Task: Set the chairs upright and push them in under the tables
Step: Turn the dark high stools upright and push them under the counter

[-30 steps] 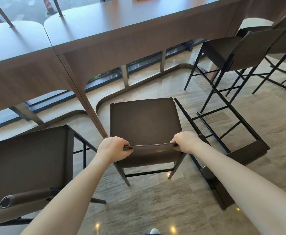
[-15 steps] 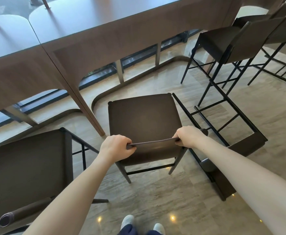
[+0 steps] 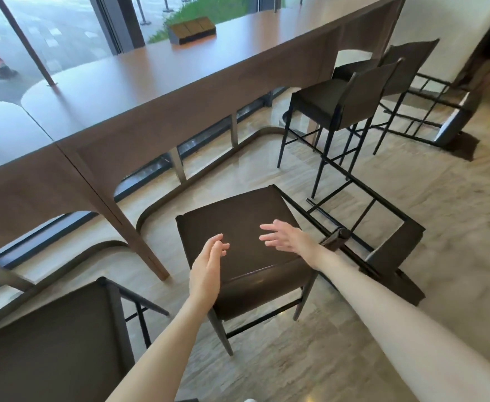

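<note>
- The left hand (image 3: 207,268) hangs over the near edge of the middle chair (image 3: 238,236), fingers straight and loose, palm turned to the right, holding nothing.
- The right hand (image 3: 287,239) hovers over the same seat, fingers spread and straight, holding nothing; whether it touches the seat cannot be told.
- The middle chair stands upright at the centre of the view, its seat just out from the counter (image 3: 162,91), which runs from 9 o'clock up to 1 o'clock.
- A tipped chair (image 3: 383,245) lies on its side on the floor (image 3: 339,358) at 3 o'clock of the middle chair, just beside it, its black leg frame reaching up toward 1 o'clock.
- Another chair (image 3: 49,343) stands at 8 o'clock, close to the camera, near the counter leg (image 3: 139,242).
- At 1 o'clock a tall stool (image 3: 336,105) stands upright at the counter's far part, with a second stool (image 3: 406,68) right behind it.
- Further right, at 2 o'clock, one more chair (image 3: 446,126) lies tipped over on the floor.
- A small dark box (image 3: 191,31) sits on the counter top at 12 o'clock, near the window (image 3: 63,27).
</note>
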`<state>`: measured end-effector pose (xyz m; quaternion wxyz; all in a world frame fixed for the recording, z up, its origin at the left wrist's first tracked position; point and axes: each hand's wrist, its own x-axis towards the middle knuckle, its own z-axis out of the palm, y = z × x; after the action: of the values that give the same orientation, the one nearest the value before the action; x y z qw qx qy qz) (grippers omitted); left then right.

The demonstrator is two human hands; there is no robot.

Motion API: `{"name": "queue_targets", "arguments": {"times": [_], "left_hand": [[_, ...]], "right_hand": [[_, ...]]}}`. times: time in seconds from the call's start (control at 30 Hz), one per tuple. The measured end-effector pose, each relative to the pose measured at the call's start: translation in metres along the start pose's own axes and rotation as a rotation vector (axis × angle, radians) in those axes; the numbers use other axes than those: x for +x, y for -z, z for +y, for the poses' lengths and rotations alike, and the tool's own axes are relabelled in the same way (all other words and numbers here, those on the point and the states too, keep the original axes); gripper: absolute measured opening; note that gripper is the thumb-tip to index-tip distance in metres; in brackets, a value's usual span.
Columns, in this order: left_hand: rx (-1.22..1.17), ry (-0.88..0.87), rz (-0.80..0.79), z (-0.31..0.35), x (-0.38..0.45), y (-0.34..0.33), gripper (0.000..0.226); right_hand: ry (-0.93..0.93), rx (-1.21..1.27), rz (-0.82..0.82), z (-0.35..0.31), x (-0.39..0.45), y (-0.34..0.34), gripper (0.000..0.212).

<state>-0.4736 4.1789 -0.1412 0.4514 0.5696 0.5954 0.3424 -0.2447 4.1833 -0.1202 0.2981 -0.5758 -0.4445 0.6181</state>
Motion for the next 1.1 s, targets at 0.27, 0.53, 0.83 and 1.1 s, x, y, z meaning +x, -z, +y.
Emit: {"name": "queue_targets", "arguments": {"times": [0.27, 0.53, 0.83, 1.1], "left_hand": [[-0.307, 0.026, 0.002, 0.02, 0.014, 0.012, 0.039], [-0.336, -0.113, -0.267, 0.087, 0.011, -0.043, 0.04], [-0.35, -0.183, -0.731, 0.159, -0.064, -0.191, 0.037], [-0.315, -0.146, -0.955, 0.187, -0.186, -0.306, 0.032]], "right_hand": [[0.208, 0.499, 0.384, 0.0, -0.015, -0.046, 0.041], [0.33, 0.552, 0.654, 0.003, -0.096, 0.009, 0.039], [0.334, 0.672, 1.095, 0.073, -0.257, 0.085, 0.034], [0.333, 0.866, 1.476, 0.159, -0.397, 0.103, 0.04]]}}
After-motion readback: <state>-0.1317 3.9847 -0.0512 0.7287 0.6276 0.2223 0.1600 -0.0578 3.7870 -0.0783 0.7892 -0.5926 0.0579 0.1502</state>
